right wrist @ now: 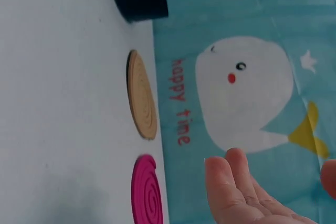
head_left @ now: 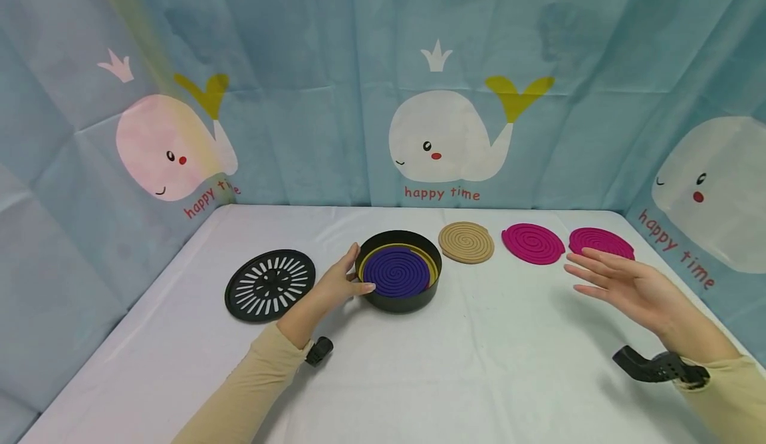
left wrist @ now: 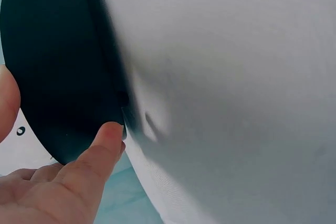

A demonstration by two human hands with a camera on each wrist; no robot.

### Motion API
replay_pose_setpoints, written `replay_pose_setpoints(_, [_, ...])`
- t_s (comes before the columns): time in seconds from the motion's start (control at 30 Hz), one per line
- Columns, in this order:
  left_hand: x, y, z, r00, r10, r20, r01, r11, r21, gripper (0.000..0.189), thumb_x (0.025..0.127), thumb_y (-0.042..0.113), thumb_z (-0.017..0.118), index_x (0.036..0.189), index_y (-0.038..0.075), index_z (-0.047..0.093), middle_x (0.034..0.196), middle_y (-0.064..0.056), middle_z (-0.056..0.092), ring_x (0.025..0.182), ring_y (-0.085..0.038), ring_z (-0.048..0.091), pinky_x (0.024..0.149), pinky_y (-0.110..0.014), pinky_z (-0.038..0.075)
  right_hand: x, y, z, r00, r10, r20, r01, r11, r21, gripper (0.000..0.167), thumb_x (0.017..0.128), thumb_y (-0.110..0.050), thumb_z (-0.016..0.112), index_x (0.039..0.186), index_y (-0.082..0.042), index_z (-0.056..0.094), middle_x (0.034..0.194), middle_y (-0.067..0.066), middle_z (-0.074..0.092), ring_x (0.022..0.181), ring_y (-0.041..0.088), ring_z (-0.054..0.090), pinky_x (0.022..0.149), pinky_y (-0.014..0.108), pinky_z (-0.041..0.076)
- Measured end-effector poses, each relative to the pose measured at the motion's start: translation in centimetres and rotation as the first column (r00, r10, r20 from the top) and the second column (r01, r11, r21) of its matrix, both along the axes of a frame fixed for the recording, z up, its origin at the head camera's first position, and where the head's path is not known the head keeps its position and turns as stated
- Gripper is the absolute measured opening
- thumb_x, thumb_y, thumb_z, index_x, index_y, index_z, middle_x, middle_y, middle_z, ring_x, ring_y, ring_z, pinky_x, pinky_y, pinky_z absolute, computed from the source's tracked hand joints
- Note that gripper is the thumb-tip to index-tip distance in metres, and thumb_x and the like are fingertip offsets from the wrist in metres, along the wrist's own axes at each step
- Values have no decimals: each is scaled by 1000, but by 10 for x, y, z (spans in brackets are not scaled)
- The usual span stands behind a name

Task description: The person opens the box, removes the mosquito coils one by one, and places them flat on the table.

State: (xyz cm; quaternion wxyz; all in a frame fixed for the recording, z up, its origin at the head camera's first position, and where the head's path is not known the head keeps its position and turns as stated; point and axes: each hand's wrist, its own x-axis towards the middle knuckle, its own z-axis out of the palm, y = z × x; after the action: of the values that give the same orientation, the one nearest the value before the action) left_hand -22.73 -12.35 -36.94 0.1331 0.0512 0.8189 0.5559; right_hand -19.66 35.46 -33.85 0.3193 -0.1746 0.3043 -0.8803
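Note:
My left hand (head_left: pixel 338 281) grips the left side of a round black mosquito coil box (head_left: pixel 402 304), thumb at the front rim and fingers round the side. In the left wrist view, the fingers (left wrist: pixel 107 135) lie along the box's dark wall (left wrist: pixel 52 56). Inside it, a purple mosquito coil (head_left: pixel 396 272) rests on top, with a yellow edge (head_left: pixel 432 261) showing below. My right hand (head_left: pixel 634 291) hovers with fingers extended, holding nothing, and overlaps the rightmost magenta coil (head_left: pixel 604 239) in the head view. Another magenta coil (head_left: pixel 532 243) lies to its left.
A tan coil (head_left: pixel 467 242) lies just right of the box. On the left, a black slotted lid (head_left: pixel 269 286) lies flat, partly behind the left forearm. The white-covered table (head_left: pixel 431 377) is bounded by blue whale-print curtains (head_left: pixel 311 131).

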Motion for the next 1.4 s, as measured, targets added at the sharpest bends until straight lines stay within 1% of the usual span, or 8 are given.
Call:
replay_pose_setpoints(0.17, [-1, 0, 0, 1000, 3, -1, -3, 1000, -9, 94, 89, -1, 68, 156, 5, 4, 162, -13, 5, 138, -44, 29, 108, -47, 35, 0, -17, 0, 998, -21, -64, 28, 993, 112, 53, 107, -13, 13, 133, -9, 59, 135, 10, 57, 125, 30, 54, 104, 45, 43])
replay_pose_setpoints(0.43, [-1, -2, -2, 1000, -3, -18, 2, 1000, -13, 96, 88, 0, 69, 156, 5, 2, 162, -12, 6, 138, -44, 29, 109, -47, 34, -2, -40, -11, 984, -97, -148, 137, 949, 284, 41, 108, -11, 21, 128, -17, 56, 133, 5, 60, 121, 24, 57, 98, 40, 48])
replay_pose_setpoints(0.63, [-1, -3, -3, 1000, -6, -29, 5, 1000, -18, 100, 88, 1, 71, 155, 4, -3, 162, -12, 8, 138, -45, 28, 109, -47, 34, -4, -60, -16, 967, -90, -238, 169, 927, 336, 47, 107, -6, 21, 129, -19, 61, 132, 1, 61, 120, 20, 58, 96, 36, 49])
replay_pose_setpoints(0.83, [-2, -2, -2, 1000, 1, -31, -1, 1000, -10, 100, 87, 1, 71, 155, 3, -3, 161, -11, 10, 137, -45, 30, 108, -47, 35, -6, -80, -13, 949, -132, -286, 245, 878, 410, 42, 107, -9, 27, 128, -23, 61, 129, -1, 62, 117, 18, 60, 94, 34, 51])
replay_pose_setpoints(1.1, [-3, -1, -1, 1000, 10, -26, -10, 1000, -4, 96, 87, -1, 70, 155, 2, 2, 161, -11, 10, 140, -42, 26, 109, -45, 34, -14, -104, -12, 948, -155, -277, 264, 869, 419, 36, 107, -11, 33, 126, -22, 61, 127, 2, 63, 115, 22, 61, 95, 33, 50])
replay_pose_setpoints(1.2, [-2, 0, 0, 1000, 9, -23, -9, 1000, -4, 96, 88, -1, 70, 156, 2, 2, 161, -11, 10, 141, -41, 24, 110, -45, 32, -16, -114, -9, 946, -163, -280, 281, 844, 457, 34, 107, -13, 35, 137, -12, 49, 125, 0, 63, 114, 22, 62, 95, 32, 50])
replay_pose_setpoints(1.3, [-1, 0, 0, 1000, 6, -22, -7, 1000, -7, 95, 88, -1, 69, 156, 2, 3, 161, -12, 10, 141, -41, 23, 111, -45, 31, -18, -125, -7, 945, -157, -287, 287, 820, 496, 46, 106, -14, 35, 149, 3, 25, 122, -2, 63, 114, 20, 62, 96, 31, 49])
replay_pose_setpoints(1.4, [-1, -1, 0, 1000, 8, -20, -8, 1000, -7, 95, 88, -1, 69, 156, 2, 3, 161, -12, 10, 142, -40, 22, 111, -45, 31, -20, -136, -3, 946, -140, -294, 283, 800, 528, 57, 106, -12, 36, 149, 12, 8, 121, -4, 63, 114, 19, 61, 96, 31, 49])
